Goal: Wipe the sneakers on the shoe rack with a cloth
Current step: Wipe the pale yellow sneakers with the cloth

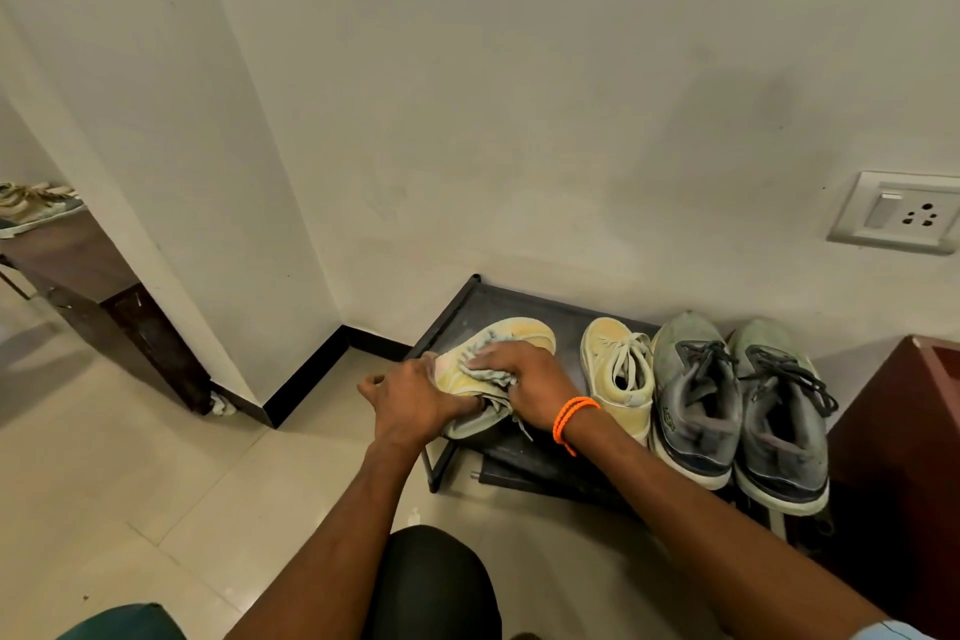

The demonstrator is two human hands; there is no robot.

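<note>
The right hand (524, 379), with an orange braided cord bracelet (574, 418) on its wrist, presses a crumpled pale grey cloth (491, 369) onto the side of a pale yellow fabric sneaker (498, 359), its fingers curled into the folds of the cloth. The left hand (415, 392) grips the same sneaker at its heel end, fingers wrapped round the edge and thumb stretched out to the left, holding the shoe tilted on its side. The shoe lies over the left part of the top shelf of a low black metal shoe rack (467, 301) that stands against a white wall. Just beside it to the right stands the matching pale yellow sneaker with white laces (618, 369), upright, toe to the wall. Next come two grey-green sneakers with dark laces (737, 395), side by side and touching, at the right end of the shelf. A dark red-brown cabinet (904, 457) stands just to the right of the rack. On the wall above it sits a white switch and socket plate (898, 213). The floor is of pale beige tiles (130, 483).
</note>
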